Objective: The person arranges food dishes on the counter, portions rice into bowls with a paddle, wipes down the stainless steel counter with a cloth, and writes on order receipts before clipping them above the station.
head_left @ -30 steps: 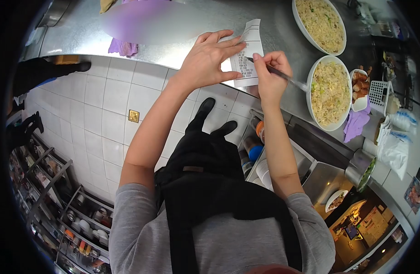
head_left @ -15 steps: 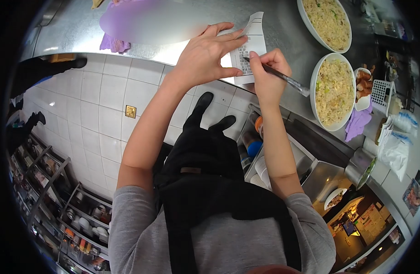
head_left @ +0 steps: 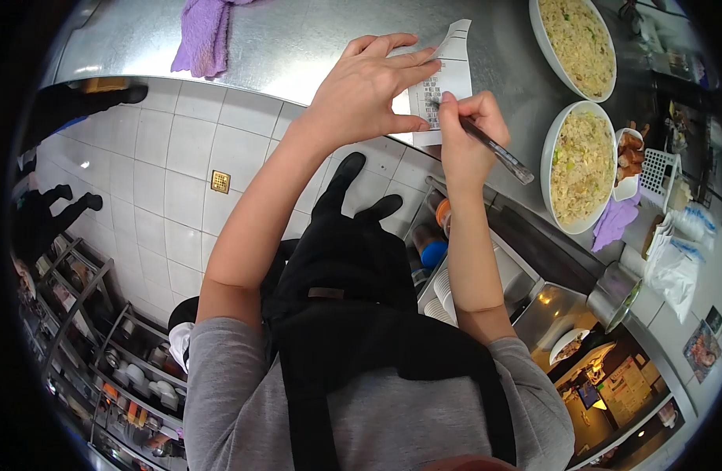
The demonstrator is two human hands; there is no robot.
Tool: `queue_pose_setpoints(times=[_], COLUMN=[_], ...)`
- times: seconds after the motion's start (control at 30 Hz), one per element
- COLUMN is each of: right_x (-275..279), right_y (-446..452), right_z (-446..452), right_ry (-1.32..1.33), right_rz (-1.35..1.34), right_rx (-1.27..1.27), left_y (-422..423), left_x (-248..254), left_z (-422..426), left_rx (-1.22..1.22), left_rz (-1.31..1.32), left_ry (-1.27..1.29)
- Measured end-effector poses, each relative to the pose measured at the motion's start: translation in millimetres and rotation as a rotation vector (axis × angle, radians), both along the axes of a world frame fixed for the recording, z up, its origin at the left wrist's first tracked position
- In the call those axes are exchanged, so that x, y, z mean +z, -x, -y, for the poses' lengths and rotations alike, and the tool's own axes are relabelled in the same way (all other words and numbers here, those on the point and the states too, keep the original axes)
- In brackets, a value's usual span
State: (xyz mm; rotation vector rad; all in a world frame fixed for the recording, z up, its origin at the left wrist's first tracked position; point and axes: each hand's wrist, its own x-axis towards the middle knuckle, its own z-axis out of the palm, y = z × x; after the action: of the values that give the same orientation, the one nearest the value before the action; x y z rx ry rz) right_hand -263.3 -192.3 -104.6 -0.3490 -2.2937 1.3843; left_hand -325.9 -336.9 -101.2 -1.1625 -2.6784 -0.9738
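A printed paper slip lies on the steel counter, its far end curling up. My left hand rests over the slip's left side with fingers and thumb spread, holding it down. In my right hand is a dark pen with a clear end, gripped between thumb and fingers. The pen's tip is at the lines of print. To the right of my right hand stands an oval white bowl of fried rice; a second such bowl is beyond it.
A small white dish of browned food pieces sits right of the bowls, near a purple cloth and a white plastic basket. Another purple cloth lies at upper left. Other people's legs show at the left, near metal racks.
The view has shifted slightly. The blurred patch at upper left is gone, so the purple cloth shows. A dark and white shape has appeared beside my left elbow. Both hands stay at the slip.
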Motion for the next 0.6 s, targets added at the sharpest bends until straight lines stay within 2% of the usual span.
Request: queue_pose_setpoints(times=[0.2, 0.3, 0.33, 0.6], right_x=[0, 1, 3, -4], right_y=[1, 4, 5, 14], right_z=[-3, -10, -16, -38], right_ry=[-0.012, 0.064, 0.186, 0.217], right_rz=[0.013, 0.007, -0.039, -0.026], right_rx=[-0.022, -0.085, -0.091, 0.123], left_y=[0, 0, 1, -2], left_x=[-1, -1, 0, 0], left_z=[0, 0, 0, -4], left_rx=[-0.001, 0.002, -0.005, 0.033], left_rz=[-0.004, -0.014, -0.013, -0.015], left_ry=[-0.001, 0.011, 0.014, 0.013])
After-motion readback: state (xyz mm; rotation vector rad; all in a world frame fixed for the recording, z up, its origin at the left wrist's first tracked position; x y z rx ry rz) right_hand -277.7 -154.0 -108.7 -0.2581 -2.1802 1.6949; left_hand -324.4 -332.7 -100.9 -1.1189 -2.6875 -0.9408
